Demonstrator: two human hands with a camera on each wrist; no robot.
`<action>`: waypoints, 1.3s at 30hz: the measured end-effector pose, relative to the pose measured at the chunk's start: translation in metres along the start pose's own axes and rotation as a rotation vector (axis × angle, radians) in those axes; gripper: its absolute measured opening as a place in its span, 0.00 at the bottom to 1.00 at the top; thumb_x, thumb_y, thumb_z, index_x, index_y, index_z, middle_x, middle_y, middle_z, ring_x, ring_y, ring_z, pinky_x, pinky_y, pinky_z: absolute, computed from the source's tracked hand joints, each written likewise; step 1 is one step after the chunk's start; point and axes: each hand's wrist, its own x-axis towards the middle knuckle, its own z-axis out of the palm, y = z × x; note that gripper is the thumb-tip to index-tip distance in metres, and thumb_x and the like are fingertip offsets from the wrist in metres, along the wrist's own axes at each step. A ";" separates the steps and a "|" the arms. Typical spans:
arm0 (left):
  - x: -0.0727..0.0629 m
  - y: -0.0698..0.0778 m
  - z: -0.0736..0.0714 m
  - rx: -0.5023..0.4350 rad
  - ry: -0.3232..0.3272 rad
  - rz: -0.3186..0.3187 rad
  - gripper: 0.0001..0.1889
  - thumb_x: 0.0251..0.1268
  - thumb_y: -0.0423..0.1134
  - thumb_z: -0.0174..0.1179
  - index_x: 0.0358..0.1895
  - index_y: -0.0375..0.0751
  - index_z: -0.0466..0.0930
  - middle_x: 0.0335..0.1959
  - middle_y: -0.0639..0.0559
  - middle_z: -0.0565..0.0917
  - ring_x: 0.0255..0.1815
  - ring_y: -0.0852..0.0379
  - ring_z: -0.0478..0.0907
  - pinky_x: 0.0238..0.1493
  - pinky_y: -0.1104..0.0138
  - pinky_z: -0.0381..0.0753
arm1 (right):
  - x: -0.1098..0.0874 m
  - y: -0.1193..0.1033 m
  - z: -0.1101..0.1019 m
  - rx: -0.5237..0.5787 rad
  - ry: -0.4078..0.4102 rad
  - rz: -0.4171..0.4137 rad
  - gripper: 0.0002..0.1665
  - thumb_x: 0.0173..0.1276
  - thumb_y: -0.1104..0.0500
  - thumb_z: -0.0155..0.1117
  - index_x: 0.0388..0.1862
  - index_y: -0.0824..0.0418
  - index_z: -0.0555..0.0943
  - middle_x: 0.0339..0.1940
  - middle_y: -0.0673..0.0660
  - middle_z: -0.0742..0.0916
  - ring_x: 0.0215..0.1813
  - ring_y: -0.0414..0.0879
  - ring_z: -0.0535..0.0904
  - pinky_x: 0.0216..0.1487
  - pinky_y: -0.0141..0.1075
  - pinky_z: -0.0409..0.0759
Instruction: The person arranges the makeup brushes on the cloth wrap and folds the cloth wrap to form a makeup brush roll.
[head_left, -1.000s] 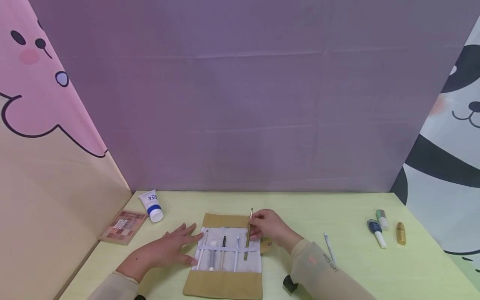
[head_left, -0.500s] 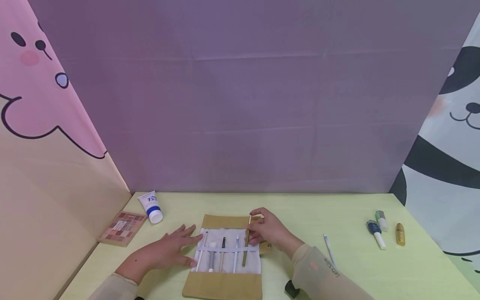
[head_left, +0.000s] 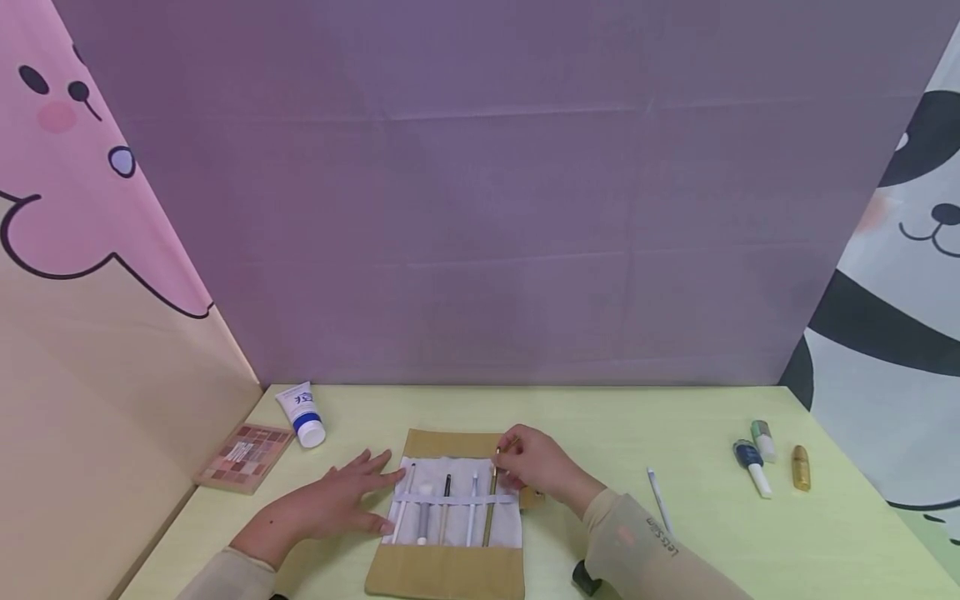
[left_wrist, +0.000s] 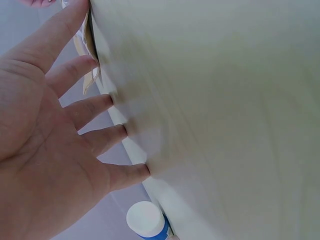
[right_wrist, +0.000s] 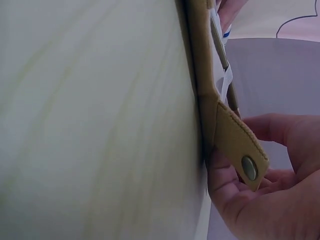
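A tan brush roll [head_left: 446,571] lies unfolded on the table, its white lining crossed by an elastic band [head_left: 457,500]. Several slim brushes and a grey-and-white one [head_left: 423,512] sit under that band. At the right end of the row, a gold makeup brush [head_left: 489,521] also runs beneath it, its upper end pinched by my right hand [head_left: 542,460]. In the right wrist view, the roll's snap tab [right_wrist: 240,142] sticks out in front of the fingers. My left hand [head_left: 341,498] rests with fingers spread at the roll's left edge; its fingertips [left_wrist: 120,131] touch the table.
An eyeshadow palette [head_left: 246,457] and a white-and-blue tube [head_left: 302,415] lie at the left. A white stick [head_left: 658,500] lies beside the right sleeve, near a black object [head_left: 585,577]. Small bottles, one dark blue [head_left: 748,454] and one gold [head_left: 801,468], lie far right.
The gold brush has slid down under the elastic band toward the roll's lower pocket. My right hand now pinches it nearer its top end. The left hand has stayed in place.
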 end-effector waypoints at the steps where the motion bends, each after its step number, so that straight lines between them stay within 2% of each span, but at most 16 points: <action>1: 0.000 0.000 0.000 -0.001 0.000 -0.002 0.44 0.60 0.57 0.76 0.79 0.47 0.73 0.86 0.32 0.59 0.87 0.20 0.47 0.74 0.16 0.42 | 0.000 0.000 0.000 -0.015 -0.004 -0.005 0.13 0.75 0.59 0.69 0.50 0.65 0.80 0.34 0.57 0.88 0.31 0.43 0.85 0.33 0.36 0.88; 9: 0.000 0.000 0.000 -0.010 -0.003 -0.018 0.45 0.59 0.58 0.76 0.79 0.47 0.73 0.87 0.32 0.59 0.87 0.20 0.46 0.75 0.16 0.41 | 0.000 -0.001 -0.001 -0.065 -0.047 -0.001 0.06 0.74 0.62 0.70 0.40 0.65 0.86 0.31 0.55 0.91 0.31 0.42 0.86 0.34 0.35 0.88; 22: -0.001 0.001 -0.001 -0.010 0.003 -0.003 0.44 0.59 0.57 0.76 0.79 0.46 0.73 0.86 0.32 0.60 0.87 0.20 0.46 0.74 0.16 0.40 | -0.003 -0.007 -0.001 -0.089 -0.099 0.011 0.06 0.71 0.62 0.70 0.36 0.64 0.89 0.29 0.54 0.92 0.30 0.42 0.86 0.34 0.35 0.88; 32: 0.000 0.000 0.000 0.000 0.005 0.001 0.44 0.60 0.58 0.76 0.79 0.47 0.73 0.87 0.33 0.60 0.87 0.20 0.47 0.74 0.16 0.42 | -0.006 -0.012 0.001 -0.138 -0.133 0.023 0.06 0.69 0.62 0.73 0.32 0.62 0.90 0.27 0.52 0.91 0.29 0.41 0.83 0.32 0.31 0.83; 39: 0.000 0.000 0.000 0.007 -0.001 -0.005 0.44 0.60 0.59 0.75 0.79 0.48 0.73 0.87 0.34 0.60 0.87 0.20 0.47 0.74 0.16 0.42 | -0.006 -0.013 0.000 -0.127 -0.142 0.031 0.05 0.69 0.61 0.74 0.33 0.63 0.90 0.28 0.53 0.92 0.31 0.42 0.85 0.34 0.34 0.86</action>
